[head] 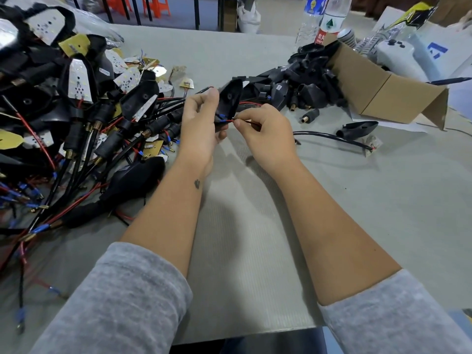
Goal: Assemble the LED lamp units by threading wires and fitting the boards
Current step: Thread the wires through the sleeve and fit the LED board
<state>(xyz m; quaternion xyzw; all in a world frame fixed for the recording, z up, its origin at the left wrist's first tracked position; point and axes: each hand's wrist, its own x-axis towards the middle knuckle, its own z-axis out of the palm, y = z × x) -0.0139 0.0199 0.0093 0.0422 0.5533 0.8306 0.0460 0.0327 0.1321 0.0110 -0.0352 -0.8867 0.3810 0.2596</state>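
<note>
My left hand (201, 118) grips a black lamp housing (229, 98) upright above the middle of the grey table. Thin red and black wires (231, 120) with a blue connector come out of the housing's lower end. My right hand (263, 129) pinches these wires just right of the housing. A red wire (249, 102) loops behind the housing. The inside of the housing faces away and is hidden.
A big heap of assembled lamps, LED boards and cables (76, 111) covers the left. Empty black housings (293, 83) spill from a cardboard box (383, 93) at the right. A loose housing with a cable (355, 129) lies nearby. Plastic bottles (321, 19) stand behind.
</note>
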